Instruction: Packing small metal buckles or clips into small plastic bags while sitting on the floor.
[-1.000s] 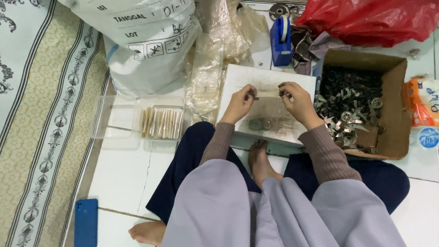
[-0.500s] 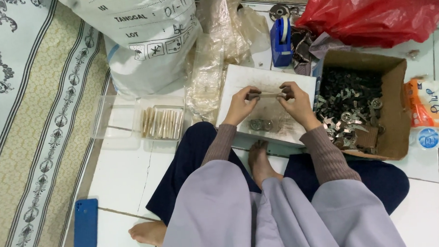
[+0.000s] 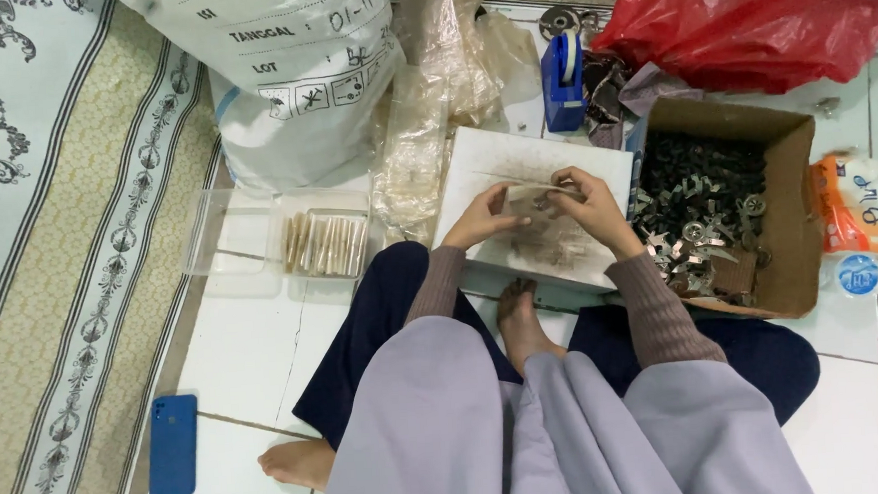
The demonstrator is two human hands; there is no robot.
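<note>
Since a sec ago the two hands have drawn closer together over the board, and the small packet has lifted a bit between them; nothing else has shifted.

Nearest, at 6 o'clock: grey skirt, a bare foot (image 3: 518,318) tucked under the board's near edge. At 8, a blue phone (image 3: 173,446) lies on the tile.

Mid: left hand (image 3: 483,218) and right hand (image 3: 582,204) are both pinched on a small clear packet (image 3: 533,191), one at each end, held just above the white board (image 3: 475,160). Contents too small to tell. Smudgy grey marks on the board under it.

At 9, a clear tray (image 3: 258,236) w/ a row of filled packets (image 3: 326,246): finished ones, I'd say. At 3, a cardboard box (image 3: 793,218) holds a heap of small metal parts (image 3: 703,213), so plenty looks left.

Far, 12 o'clock: blue tape dispenser (image 3: 562,80), crumpled clear bags (image 3: 423,128), white sack (image 3: 290,74), red plastic bag (image 3: 757,10).
</note>
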